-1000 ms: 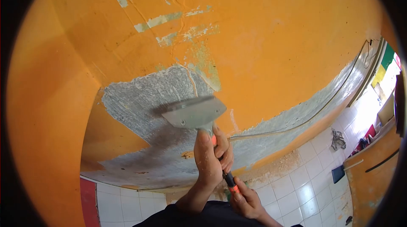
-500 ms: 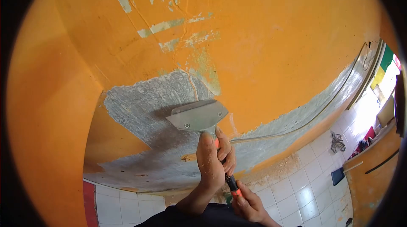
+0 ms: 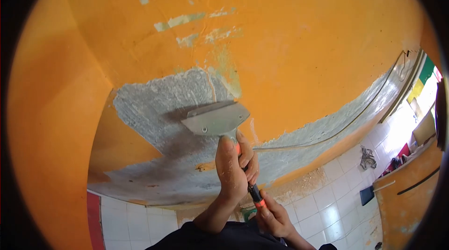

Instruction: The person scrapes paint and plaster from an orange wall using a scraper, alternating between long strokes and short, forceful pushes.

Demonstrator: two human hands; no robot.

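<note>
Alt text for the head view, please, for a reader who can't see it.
Two hands hold a wide-bladed scraper against an orange wall: the left hand grips near the blade, the right hand the handle's end. The blade lies at the edge of a grey patch bare of paint; white tiles strewn with debris show below.

Left grip (image 3: pixel 234 168) and right grip (image 3: pixel 273 217) clasp the scraper (image 3: pixel 216 120), its blade pressed against the grey patch (image 3: pixel 154 110) on the orange wall (image 3: pixel 304 39).
</note>
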